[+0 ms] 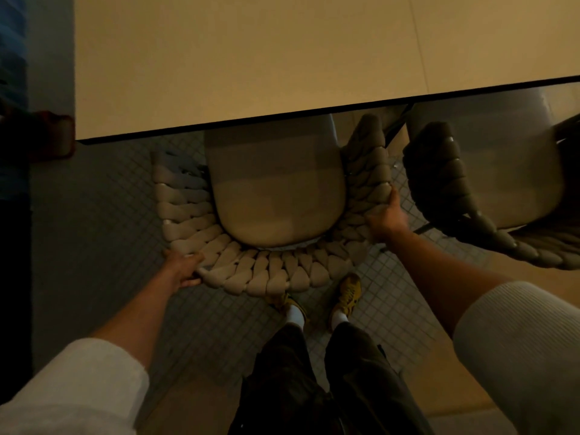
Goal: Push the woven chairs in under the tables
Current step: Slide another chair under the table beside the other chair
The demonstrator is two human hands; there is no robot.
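A beige woven chair [260,271] stands in front of me, its cushioned seat partly under the edge of the pale table [238,58]. My left hand [182,266] grips the braided back rim at its lower left corner, fingers curled round the weave. My right hand [384,215] grips the rim on the right side, thumb over the top. A second woven chair [445,189] stands to the right, its seat also partly under the table.
My two feet in yellow shoes [348,291] stand on the small-tiled floor [103,233] just behind the chair. A dark wall or furniture edge [15,246] runs down the left side. A narrow gap separates the two chairs.
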